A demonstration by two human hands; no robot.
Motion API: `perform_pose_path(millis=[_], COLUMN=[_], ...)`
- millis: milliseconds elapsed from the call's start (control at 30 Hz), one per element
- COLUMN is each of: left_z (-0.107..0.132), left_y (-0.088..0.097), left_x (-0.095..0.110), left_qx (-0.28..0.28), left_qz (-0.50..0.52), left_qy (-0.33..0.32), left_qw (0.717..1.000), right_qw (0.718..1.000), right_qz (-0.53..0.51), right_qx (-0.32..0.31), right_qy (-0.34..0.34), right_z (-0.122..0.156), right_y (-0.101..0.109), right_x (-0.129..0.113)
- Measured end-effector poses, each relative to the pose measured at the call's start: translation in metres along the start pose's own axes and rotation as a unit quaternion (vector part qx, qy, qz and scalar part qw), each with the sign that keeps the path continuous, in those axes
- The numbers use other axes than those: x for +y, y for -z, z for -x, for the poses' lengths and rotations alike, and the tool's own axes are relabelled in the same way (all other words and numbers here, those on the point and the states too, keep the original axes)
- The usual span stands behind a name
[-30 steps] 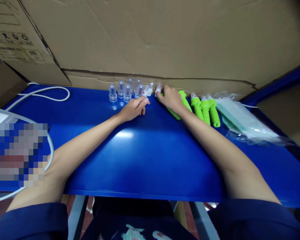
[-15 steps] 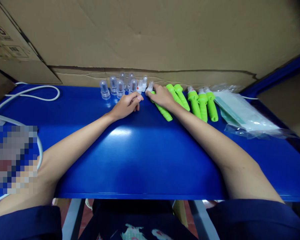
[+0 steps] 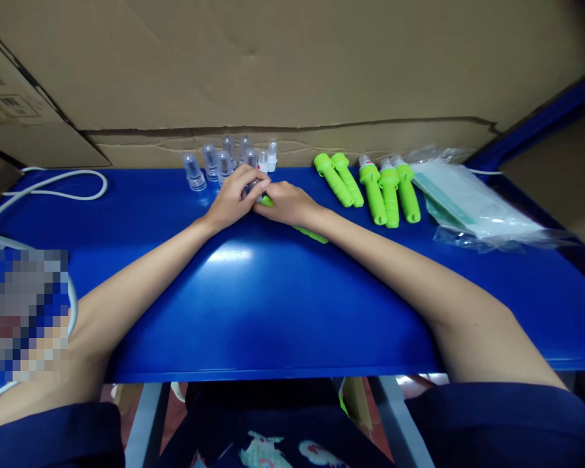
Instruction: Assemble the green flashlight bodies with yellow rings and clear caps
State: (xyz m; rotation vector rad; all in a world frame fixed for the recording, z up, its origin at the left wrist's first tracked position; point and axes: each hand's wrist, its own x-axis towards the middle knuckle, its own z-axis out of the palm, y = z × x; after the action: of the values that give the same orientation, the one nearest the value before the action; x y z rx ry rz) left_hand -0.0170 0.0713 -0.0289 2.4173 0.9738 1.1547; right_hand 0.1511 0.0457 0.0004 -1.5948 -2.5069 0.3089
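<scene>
A green flashlight body [image 3: 312, 234] runs under my right hand [image 3: 288, 203], whose fingers are wrapped round its head end. Against that end my left hand [image 3: 238, 196] is closed, its thumb and fingers pinching a clear tip [image 3: 254, 186]. Fingers partly cover the tip, so I cannot tell whether it is fixed to the body. Just behind my left hand stand several clear ribbed caps [image 3: 194, 172]. Two small white-based bulbs [image 3: 272, 156] with clear tops stand beyond the fingers.
Two green flashlight bodies [image 3: 340, 182] lie right of my hands. Three more with white-and-clear heads [image 3: 390, 192] lie further right, beside a clear plastic bag [image 3: 482, 208]. A white cable [image 3: 78, 174] loops at left. Cardboard [image 3: 273, 65] walls the back of the blue table [image 3: 253, 312].
My right hand has moved left and nearer with the green flashlight, away from the two bodies. My left hand has closed on its clear tip. The view has shifted slightly.
</scene>
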Motion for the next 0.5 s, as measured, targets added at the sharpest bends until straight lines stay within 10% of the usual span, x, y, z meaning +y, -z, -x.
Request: perform_pose_path(millis=[233,500], left_z=[-0.001,-0.002], left_y=[-0.003,-0.005], left_x=[-0.004,-0.006], left_qx=[0.062,-0.017], left_qz=[0.018,0.031], left_qy=[0.079,0.091], left_qw=[0.995,0.995], right_qw=[0.997,0.995], right_qz=[0.058,0.086], right_qx=[0.049,0.049], right_qy=[-0.005,0.001], right_z=[0.002,-0.004], right_y=[-0.002,0.005], right_x=[0.004,0.021])
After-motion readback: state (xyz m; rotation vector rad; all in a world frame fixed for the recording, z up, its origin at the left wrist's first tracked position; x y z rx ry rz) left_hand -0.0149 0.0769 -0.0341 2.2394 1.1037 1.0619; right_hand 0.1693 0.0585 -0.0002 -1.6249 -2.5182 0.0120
